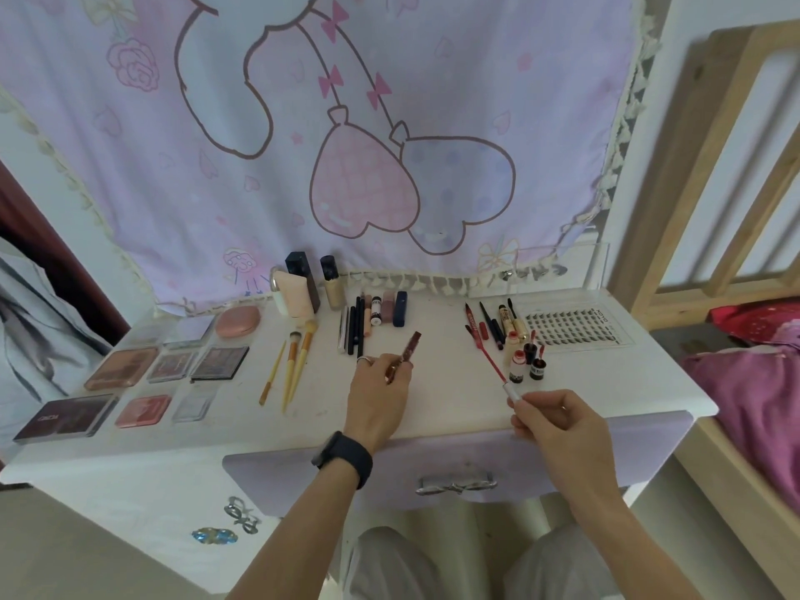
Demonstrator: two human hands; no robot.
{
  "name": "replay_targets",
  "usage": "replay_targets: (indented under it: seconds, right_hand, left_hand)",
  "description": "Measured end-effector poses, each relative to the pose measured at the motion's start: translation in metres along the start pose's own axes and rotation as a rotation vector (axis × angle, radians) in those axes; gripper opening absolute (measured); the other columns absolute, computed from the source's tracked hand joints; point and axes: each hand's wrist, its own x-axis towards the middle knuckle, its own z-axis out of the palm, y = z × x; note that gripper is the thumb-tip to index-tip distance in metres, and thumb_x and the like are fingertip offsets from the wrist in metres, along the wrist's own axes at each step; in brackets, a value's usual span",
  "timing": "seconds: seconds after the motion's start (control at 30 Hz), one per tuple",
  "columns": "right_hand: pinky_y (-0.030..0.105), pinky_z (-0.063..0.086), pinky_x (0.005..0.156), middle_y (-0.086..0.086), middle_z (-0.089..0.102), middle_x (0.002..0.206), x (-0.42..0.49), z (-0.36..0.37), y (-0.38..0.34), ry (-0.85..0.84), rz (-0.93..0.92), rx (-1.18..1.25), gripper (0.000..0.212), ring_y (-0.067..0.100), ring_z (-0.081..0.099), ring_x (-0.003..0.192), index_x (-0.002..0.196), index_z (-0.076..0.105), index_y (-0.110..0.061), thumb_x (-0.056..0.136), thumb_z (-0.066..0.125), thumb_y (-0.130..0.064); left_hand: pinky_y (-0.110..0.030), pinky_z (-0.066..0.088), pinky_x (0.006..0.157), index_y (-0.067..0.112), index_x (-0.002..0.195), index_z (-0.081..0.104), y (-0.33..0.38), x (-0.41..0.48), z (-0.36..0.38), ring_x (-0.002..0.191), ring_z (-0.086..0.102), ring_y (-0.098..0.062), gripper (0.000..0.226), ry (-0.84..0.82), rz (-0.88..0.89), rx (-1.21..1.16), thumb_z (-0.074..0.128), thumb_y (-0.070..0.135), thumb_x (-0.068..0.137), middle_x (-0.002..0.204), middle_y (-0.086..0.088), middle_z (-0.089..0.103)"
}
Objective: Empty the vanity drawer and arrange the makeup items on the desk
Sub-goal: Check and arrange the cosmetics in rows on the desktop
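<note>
Pinching hands: left (376, 396) on dark-red tube (411, 346), right (558, 422) on red-tipped wand (509, 388); palette label (47, 418) illegible

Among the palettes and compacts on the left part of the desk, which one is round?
The pink compact in the back row, nearest the standing peach tube. Every other one in the group is rectangular.
</note>
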Motion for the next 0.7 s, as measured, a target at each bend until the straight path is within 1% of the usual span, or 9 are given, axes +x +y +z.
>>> replay_targets:
  seconds: [0.13,0.2,0.27,0.33,0.4,0.47,0.57,0.63,0.7]
  right_hand:
    - [0.015,0.049,0.074,-0.013,0.074,0.08,-0.003,0.003,0.004,0.078,-0.111,-0.226,0.007,-0.005,0.067,0.079,0.088,0.069,-0.027,0.088,0.076,-0.023]
    - [0.014,0.045,0.072,-0.015,0.073,0.081,-0.001,0.005,0.007,0.099,-0.174,-0.303,0.007,-0.004,0.066,0.081,0.087,0.068,-0.027,0.089,0.074,-0.025]
    - [0.017,0.043,0.072,-0.012,0.07,0.084,0.002,0.007,0.011,0.104,-0.232,-0.396,0.006,0.002,0.064,0.084,0.089,0.067,-0.026,0.091,0.072,-0.028]
    - [0.011,0.037,0.07,-0.009,0.067,0.087,0.006,0.009,0.015,0.101,-0.28,-0.497,0.006,0.002,0.059,0.084,0.092,0.065,-0.026,0.093,0.069,-0.03]
    - [0.009,0.034,0.065,-0.005,0.062,0.087,0.008,0.01,0.022,0.109,-0.315,-0.579,0.007,0.0,0.055,0.081,0.093,0.066,-0.025,0.093,0.069,-0.031]
    - [0.008,0.032,0.064,-0.005,0.059,0.084,0.01,0.011,0.031,0.133,-0.373,-0.63,0.007,0.002,0.053,0.074,0.091,0.067,-0.024,0.091,0.071,-0.03]
    - [0.014,0.04,0.062,-0.008,0.054,0.078,0.011,0.013,0.042,0.147,-0.439,-0.661,0.009,0.01,0.056,0.069,0.089,0.068,-0.023,0.087,0.076,-0.029]
    - [0.023,0.051,0.062,-0.013,0.05,0.077,0.011,0.016,0.045,0.15,-0.486,-0.665,0.011,0.013,0.059,0.069,0.088,0.07,-0.021,0.085,0.078,-0.028]
    - [0.029,0.055,0.061,-0.021,0.044,0.075,0.011,0.017,0.045,0.149,-0.532,-0.648,0.013,0.014,0.061,0.07,0.087,0.072,-0.018,0.082,0.081,-0.027]
  left_hand:
    - [-0.024,0.047,0.082,0.021,0.117,0.07,0.02,0.001,0.01,0.088,0.062,-0.009,0.031,-0.111,-0.098,0.075,0.06,0.042,0.096,0.107,0.004,0.068]
    - [-0.025,0.049,0.082,0.021,0.111,0.073,0.029,0.0,0.019,0.09,0.064,-0.012,0.032,-0.153,-0.134,0.119,0.065,0.045,0.092,0.103,0.004,0.071]
    - [-0.029,0.054,0.082,0.024,0.095,0.073,0.036,-0.001,0.029,0.09,0.067,-0.016,0.026,-0.166,-0.14,0.208,0.067,0.049,0.089,0.096,0.004,0.072]
    - [-0.034,0.058,0.082,0.028,0.085,0.068,0.042,-0.002,0.036,0.087,0.068,-0.018,0.024,-0.163,-0.139,0.25,0.067,0.052,0.087,0.091,0.004,0.071]
    - [-0.036,0.059,0.083,0.03,0.091,0.066,0.048,-0.003,0.042,0.087,0.068,-0.018,0.025,-0.176,-0.144,0.263,0.067,0.054,0.085,0.088,0.007,0.066]
    - [-0.035,0.057,0.083,0.028,0.102,0.066,0.052,-0.005,0.046,0.091,0.067,-0.019,0.032,-0.179,-0.138,0.326,0.066,0.055,0.085,0.093,0.006,0.065]
    - [-0.034,0.055,0.083,0.029,0.11,0.064,0.053,-0.004,0.051,0.097,0.065,-0.02,0.041,-0.157,-0.133,0.392,0.064,0.06,0.084,0.107,0.003,0.068]
    - [-0.034,0.055,0.083,0.03,0.11,0.063,0.054,-0.005,0.052,0.097,0.065,-0.02,0.044,-0.155,-0.128,0.407,0.064,0.064,0.082,0.108,0.004,0.068]
    - [-0.034,0.055,0.083,0.029,0.11,0.062,0.053,-0.005,0.052,0.097,0.065,-0.02,0.046,-0.157,-0.125,0.398,0.062,0.066,0.082,0.107,0.005,0.068]
